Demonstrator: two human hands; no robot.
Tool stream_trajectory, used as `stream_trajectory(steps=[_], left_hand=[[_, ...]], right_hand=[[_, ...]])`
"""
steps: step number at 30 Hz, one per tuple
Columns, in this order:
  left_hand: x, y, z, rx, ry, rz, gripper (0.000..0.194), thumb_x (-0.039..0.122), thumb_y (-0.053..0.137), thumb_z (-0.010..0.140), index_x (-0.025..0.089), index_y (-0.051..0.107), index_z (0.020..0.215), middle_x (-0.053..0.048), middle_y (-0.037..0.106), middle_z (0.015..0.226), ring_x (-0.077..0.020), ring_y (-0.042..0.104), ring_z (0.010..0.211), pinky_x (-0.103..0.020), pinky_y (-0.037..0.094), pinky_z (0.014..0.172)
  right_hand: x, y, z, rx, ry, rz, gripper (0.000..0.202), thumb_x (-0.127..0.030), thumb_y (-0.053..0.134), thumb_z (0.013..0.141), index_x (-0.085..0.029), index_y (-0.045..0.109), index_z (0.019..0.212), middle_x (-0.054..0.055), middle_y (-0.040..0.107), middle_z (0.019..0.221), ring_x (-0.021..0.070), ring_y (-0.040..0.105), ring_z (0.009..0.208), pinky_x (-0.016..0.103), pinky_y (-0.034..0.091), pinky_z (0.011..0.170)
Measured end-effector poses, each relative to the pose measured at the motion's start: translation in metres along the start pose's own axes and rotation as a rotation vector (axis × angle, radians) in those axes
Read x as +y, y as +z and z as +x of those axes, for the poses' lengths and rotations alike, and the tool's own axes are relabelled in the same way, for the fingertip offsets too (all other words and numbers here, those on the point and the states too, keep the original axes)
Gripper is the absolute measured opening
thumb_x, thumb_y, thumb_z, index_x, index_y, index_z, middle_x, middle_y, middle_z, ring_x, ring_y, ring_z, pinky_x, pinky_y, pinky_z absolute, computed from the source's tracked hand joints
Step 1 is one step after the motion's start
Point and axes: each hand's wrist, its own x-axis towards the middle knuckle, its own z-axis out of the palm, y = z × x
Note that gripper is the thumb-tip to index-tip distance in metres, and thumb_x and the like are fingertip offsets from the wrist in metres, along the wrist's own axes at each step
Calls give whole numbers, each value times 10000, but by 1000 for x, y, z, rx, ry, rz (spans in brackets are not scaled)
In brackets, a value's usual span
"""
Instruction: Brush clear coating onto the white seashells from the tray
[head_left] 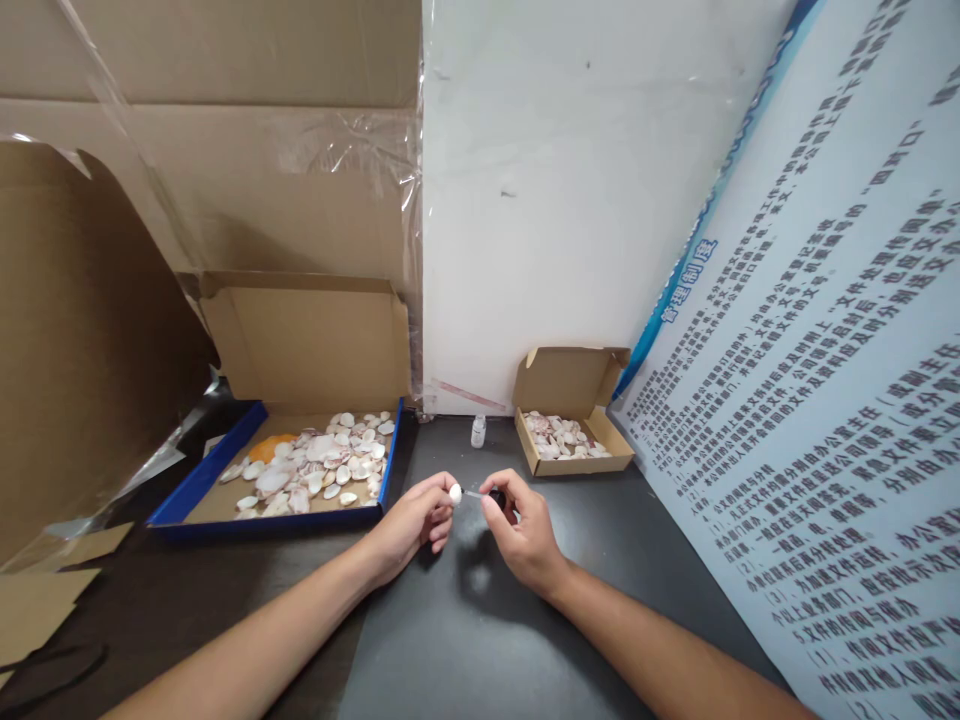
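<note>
A small white shell (455,494) is pinched between the thumb and fingertips of my left hand (416,522), above the dark table. My right hand (525,532) grips a black cap (497,499) with a thin pale applicator stem (474,494), which points left at the shell. The stem's tip is at or very near the shell; whether they touch I cannot tell. Behind both hands a small clear bottle (478,432) with a white label stands upright on the table.
A blue-edged box (195,490) of many shells and an orange piece (270,448) lies at the left. At the right sits a smaller open cardboard box (574,466) with shells. Cardboard walls, a white panel (525,200) and a printed poster (825,420) surround the table (480,640).
</note>
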Motion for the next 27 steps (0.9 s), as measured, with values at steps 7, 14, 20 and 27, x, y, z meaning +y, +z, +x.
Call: stream_trajectory(steps=[7,14,20,27], left_hand=[[0,0,0,-9,1,20,118,234,538,682,195,458,759,98,298,502,-59,268,419,-169,284,400],[0,1,0,-6,-6,8,100,225,529,680,192,458,743,100,270,499,-61,257,420,-171,280,399],[0,-1,-1,4,-11,-15,84,206,521,693,189,463,753,96,281,518,-59,263,419,-170,285,400],[0,0,-1,10,-9,-38,70,211,527,738,190,461,750,91,299,526,-59,285,411,-168,290,402]], right_hand=[[1,-1,-1,6,7,-2,127,-283,510,873,-173,573,860,-58,406,580,98,378,483,215,320,468],[0,-1,-1,1,13,-12,106,-274,532,856,-174,569,851,-70,369,556,98,356,469,213,304,454],[0,-1,-2,-20,-13,13,128,-275,499,870,-173,576,866,-58,408,576,101,386,489,211,328,475],[0,-1,-1,-32,-12,-2,127,-264,492,866,-175,582,862,-52,420,575,105,398,502,212,338,487]])
